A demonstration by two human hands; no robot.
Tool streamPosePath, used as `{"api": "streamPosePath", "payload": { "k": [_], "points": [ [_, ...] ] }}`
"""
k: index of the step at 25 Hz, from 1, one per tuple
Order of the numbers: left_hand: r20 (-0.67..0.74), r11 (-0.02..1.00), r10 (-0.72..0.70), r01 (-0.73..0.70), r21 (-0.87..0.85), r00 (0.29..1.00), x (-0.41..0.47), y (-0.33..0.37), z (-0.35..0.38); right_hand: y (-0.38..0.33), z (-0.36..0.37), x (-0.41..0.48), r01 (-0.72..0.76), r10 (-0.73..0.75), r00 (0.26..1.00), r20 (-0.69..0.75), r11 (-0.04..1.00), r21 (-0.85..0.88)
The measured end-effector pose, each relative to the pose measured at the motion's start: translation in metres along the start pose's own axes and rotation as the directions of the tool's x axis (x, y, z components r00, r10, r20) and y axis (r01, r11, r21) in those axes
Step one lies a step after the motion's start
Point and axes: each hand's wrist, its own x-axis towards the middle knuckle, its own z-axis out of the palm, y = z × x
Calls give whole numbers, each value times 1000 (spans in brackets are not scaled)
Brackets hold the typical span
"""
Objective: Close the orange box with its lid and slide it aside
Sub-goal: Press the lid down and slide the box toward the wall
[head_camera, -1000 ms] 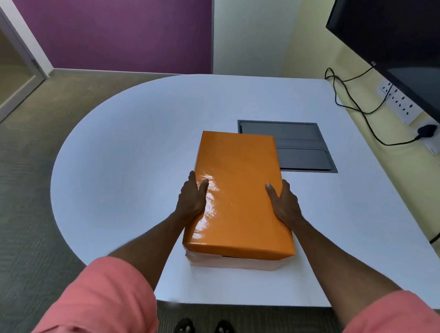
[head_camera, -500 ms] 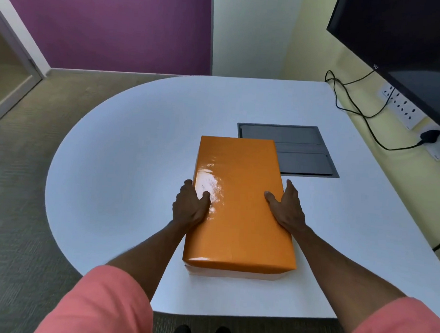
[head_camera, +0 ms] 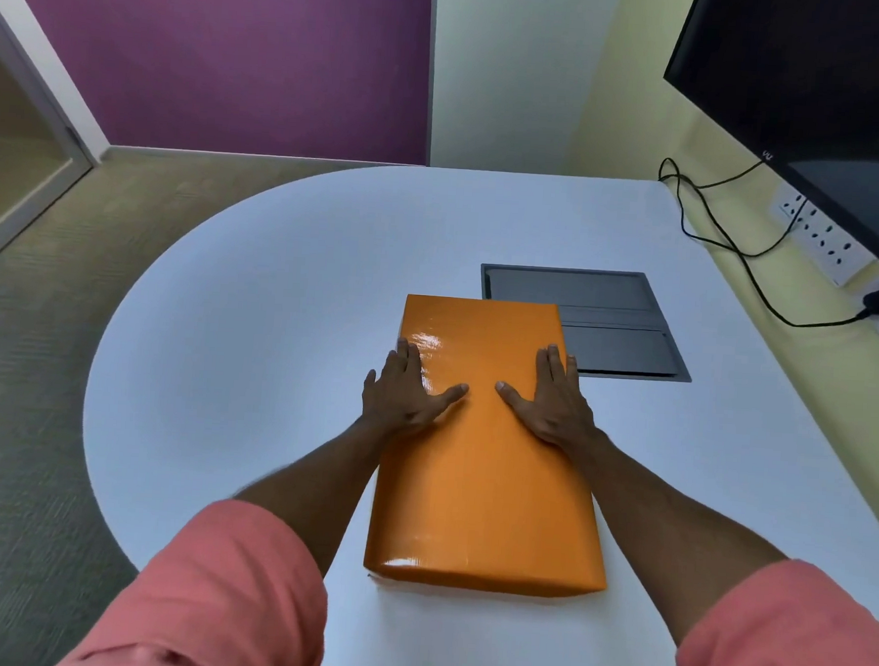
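Observation:
The orange box [head_camera: 484, 490] lies lengthwise on the white table [head_camera: 253, 321], its glossy orange lid seated down over it so that only a sliver of pale base shows at the near left corner. My left hand [head_camera: 405, 392] lies flat, palm down, on the lid's left side, fingers spread and partly over the left edge. My right hand [head_camera: 552, 396] lies flat on the lid's right side, thumb pointing inward. Neither hand grips anything.
A dark grey recessed cable hatch [head_camera: 613, 323] sits in the table just behind and right of the box. A black monitor [head_camera: 827, 99] hangs on the right wall above sockets [head_camera: 824, 238] and black cables [head_camera: 732, 232]. Carpet lies beyond the table's rounded left edge.
The lid has come fully down over the base; the pale gap at the near end has closed. Both hands moved from gripping the lid's sides to lying flat on top.

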Motion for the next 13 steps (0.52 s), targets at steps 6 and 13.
{"api": "streamPosePath", "payload": {
  "k": [6, 13],
  "points": [
    [53, 1000, -1, 2, -14, 999, -3, -4, 4, 0, -5, 0, 12, -14, 999, 45, 999, 32],
    [54, 915, -115, 127, -384, 992, -29, -16, 17, 16, -2, -38, -206, 197, 978, 62, 899, 386]
  ]
}}
